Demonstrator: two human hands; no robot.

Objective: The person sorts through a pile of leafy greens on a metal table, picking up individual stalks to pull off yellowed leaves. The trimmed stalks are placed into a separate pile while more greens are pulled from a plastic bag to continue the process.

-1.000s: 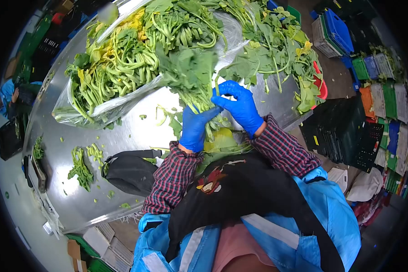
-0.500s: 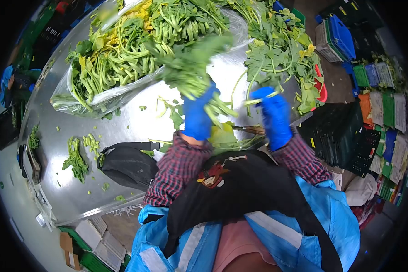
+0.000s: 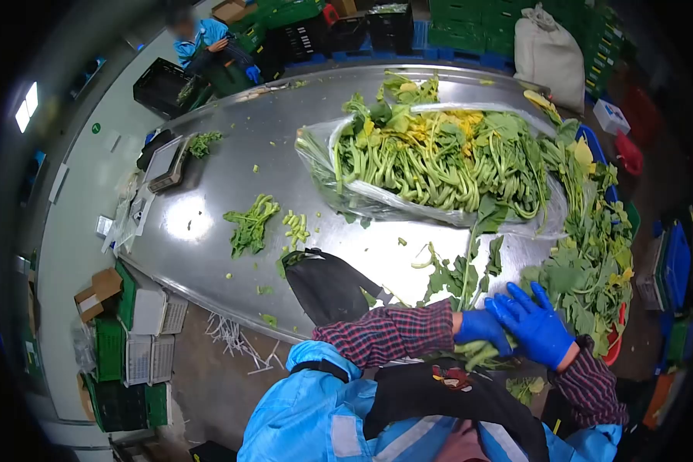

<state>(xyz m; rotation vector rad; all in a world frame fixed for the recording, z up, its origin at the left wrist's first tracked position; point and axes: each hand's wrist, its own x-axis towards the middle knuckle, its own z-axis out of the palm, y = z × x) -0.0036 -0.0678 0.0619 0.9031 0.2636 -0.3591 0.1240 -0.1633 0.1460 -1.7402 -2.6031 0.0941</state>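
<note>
My left hand [image 3: 481,329], in a blue glove, is closed around a bunch of leafy greens [image 3: 479,355], its thick green stems showing below the fingers. My right hand [image 3: 537,333], gloved in blue too, is open with fingers stretched out, right beside the left hand and overlapping its fingertips in this view. Beyond both hands, a clear plastic bag [image 3: 321,171] lies open on the steel table, filled with stacked greens [image 3: 439,173], some leaves yellow. Loose leaves [image 3: 593,266] are heaped along the table's right end, close to my right hand. A few single leaves [image 3: 456,279] lie just ahead of my left hand.
A black bag [image 3: 327,289] lies at the table's near edge. Cut stem pieces [image 3: 296,227] and a small bunch [image 3: 250,227] are left of it. A scale [image 3: 167,165] stands at the far left. A person [image 3: 208,38] is behind the table; crates [image 3: 148,358] are stacked at lower left.
The view has swung left. My left hand has brought the bunch down near my body; the right hand, which pinched a stem, is now spread beside it.
</note>
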